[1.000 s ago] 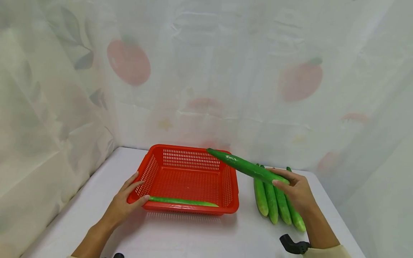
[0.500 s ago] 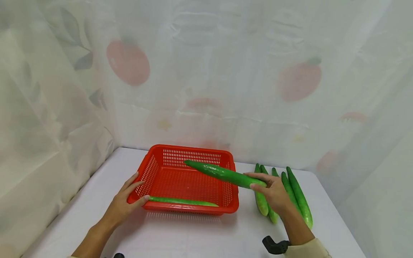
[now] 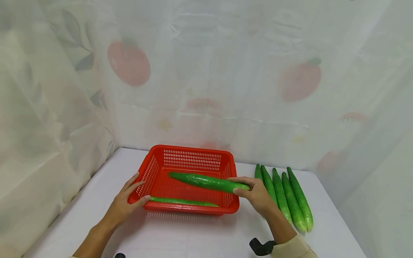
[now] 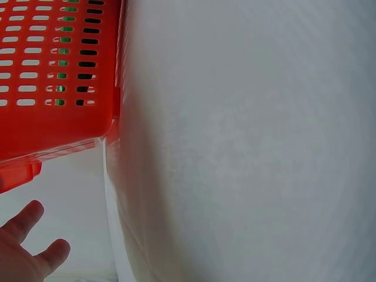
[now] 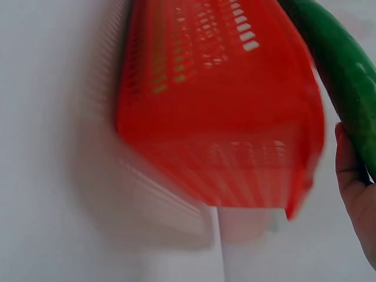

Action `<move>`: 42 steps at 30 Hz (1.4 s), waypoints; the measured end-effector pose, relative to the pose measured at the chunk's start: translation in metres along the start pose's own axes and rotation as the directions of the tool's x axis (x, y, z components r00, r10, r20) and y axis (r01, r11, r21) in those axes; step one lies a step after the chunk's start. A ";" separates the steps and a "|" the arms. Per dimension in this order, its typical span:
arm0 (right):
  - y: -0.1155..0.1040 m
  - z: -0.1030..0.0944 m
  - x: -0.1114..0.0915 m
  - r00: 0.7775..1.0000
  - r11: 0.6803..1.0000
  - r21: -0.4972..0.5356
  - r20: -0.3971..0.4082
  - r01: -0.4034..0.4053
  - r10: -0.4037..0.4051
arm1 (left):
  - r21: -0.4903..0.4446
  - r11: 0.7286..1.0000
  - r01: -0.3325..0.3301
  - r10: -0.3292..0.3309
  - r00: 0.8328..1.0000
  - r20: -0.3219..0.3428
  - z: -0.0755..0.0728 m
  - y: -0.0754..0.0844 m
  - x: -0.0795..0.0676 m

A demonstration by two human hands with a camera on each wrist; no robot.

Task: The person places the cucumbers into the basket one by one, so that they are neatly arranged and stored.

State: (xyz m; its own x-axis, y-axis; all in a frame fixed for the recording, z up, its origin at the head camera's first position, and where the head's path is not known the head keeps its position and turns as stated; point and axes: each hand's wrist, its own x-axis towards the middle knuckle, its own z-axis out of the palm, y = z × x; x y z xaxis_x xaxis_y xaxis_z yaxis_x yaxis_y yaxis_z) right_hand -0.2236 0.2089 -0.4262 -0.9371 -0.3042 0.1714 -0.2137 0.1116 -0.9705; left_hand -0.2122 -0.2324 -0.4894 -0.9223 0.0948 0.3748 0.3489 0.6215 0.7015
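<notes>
right fingers [image 3: 242, 192] – clamped on glossy tapered cucumber [image 3: 206, 182] | left fingers [image 3: 135, 186] – spread apart at slotted plastic basket [image 3: 193, 209]

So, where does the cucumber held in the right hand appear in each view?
Head: the held cucumber is below centre, in the right hand.
Left wrist: only some green shows through the red basket, top left; which cucumber, I cannot tell.
Right wrist: at the upper right.
Shared landmark: that red basket, seen in all three.
</notes>
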 end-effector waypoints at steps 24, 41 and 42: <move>-0.016 0.040 0.018 0.978 0.976 -0.213 0.210 0.045 0.001 | -0.010 1.000 -0.013 0.013 1.000 0.001 0.002 0.002 0.005; -0.003 0.054 0.028 0.970 0.948 -0.318 0.230 0.000 0.077 | -0.006 1.000 -0.005 0.005 1.000 -0.015 0.000 0.000 0.000; -0.003 0.055 0.029 0.970 0.943 -0.333 0.229 -0.002 0.083 | -0.005 1.000 -0.006 0.006 1.000 -0.016 0.000 0.000 0.000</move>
State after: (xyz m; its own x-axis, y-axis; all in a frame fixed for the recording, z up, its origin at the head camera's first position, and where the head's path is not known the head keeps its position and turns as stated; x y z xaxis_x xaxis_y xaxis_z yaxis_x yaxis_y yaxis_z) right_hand -0.2353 0.1481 -0.4279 -0.8634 -0.5023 0.0470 -0.2914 0.4205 -0.8592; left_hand -0.2119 -0.2326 -0.4893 -0.9175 0.0856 0.3884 0.3549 0.6171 0.7023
